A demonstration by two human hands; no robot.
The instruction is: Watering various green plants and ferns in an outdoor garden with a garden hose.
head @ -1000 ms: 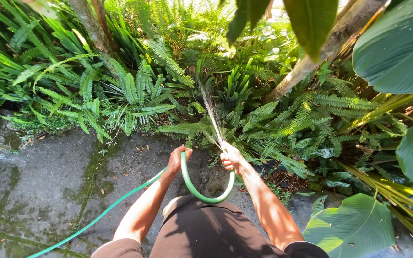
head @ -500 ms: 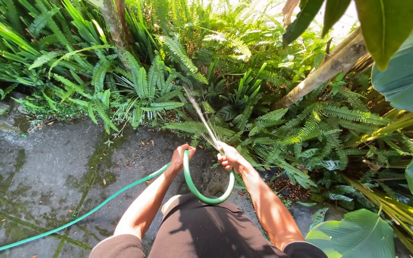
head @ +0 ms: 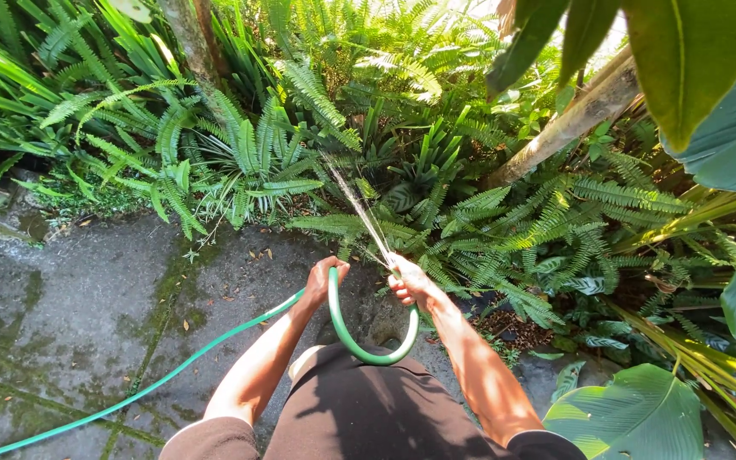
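A green garden hose (head: 359, 345) runs from the lower left across the wet pavement and loops in front of me. My left hand (head: 323, 277) grips the hose where the loop begins. My right hand (head: 408, 281) is closed on the hose end, and a thin water jet (head: 353, 204) shoots up and to the left from it into the ferns (head: 257, 162). My dark shorts (head: 368, 409) fill the bottom middle of the view.
Damp, mossy concrete pavement (head: 70, 315) lies at left. Dense ferns and broad-leaved plants (head: 632, 417) border it at the top and right. A slanted trunk (head: 572, 119) leans at upper right, another thin trunk (head: 185, 38) stands at upper left.
The water jet has swung from pointing nearly straight ahead to angling left. Both hands keep their hold on the hose, and the view has shifted slightly.
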